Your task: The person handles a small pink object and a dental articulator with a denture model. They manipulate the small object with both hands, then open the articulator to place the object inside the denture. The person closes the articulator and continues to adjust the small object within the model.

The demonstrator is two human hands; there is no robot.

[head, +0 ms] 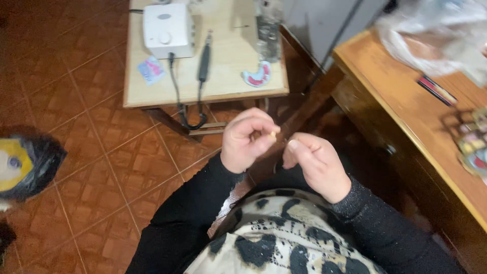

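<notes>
We see both hands raised in front of the chest, over the lap, wrists bent inward so the knuckles face each other; the left hand [248, 139] is curled almost into a fist, thumb and forefinger pinching a small pale yellowish piece [273, 135] at their tips; the right hand [313, 163] is likewise curled, thumb pressed against the bent forefinger just beside that piece, but we cannot tell whether it grips anything; the two hands nearly touch. Both forearms wear black sleeves and angle in from below, over a leopard-print garment [284, 238]. Ahead of the hands stands a small wooden table [228, 89] bearing a white control box [168, 29], a dark handpiece [204, 62] on a cable, and a pink denture arch [258, 76]; a larger wooden desk [401, 101] lies to the right.
</notes>
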